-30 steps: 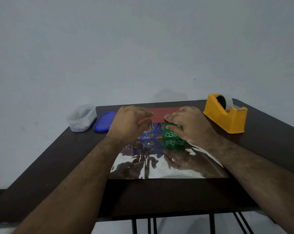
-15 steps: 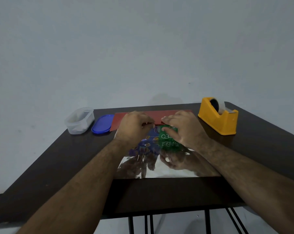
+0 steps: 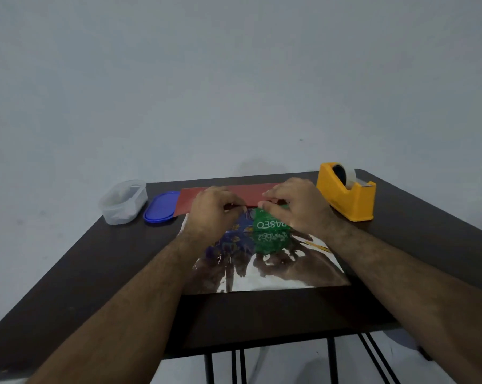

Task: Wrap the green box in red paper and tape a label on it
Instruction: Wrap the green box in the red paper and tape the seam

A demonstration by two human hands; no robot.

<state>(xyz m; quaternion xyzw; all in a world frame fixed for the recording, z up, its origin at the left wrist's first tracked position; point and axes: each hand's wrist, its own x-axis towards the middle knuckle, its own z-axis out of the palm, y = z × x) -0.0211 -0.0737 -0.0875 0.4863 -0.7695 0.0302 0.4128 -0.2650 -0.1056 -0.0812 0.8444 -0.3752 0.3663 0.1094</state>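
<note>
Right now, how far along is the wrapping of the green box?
Early. Done: the green box lies on the paper's shiny side. In hand: left hand and right hand pinch the red far edge at the box. Left: folding, taping from the tape dispenser, the label, which I cannot see.

Two bare forearms, hair visible along both. No sleeves, cuffs or gloves. Left hand (image 3: 212, 210) and right hand (image 3: 295, 206) bare too, free of rings, watches or bands. Wrists uncovered, nothing worn in view.
</note>
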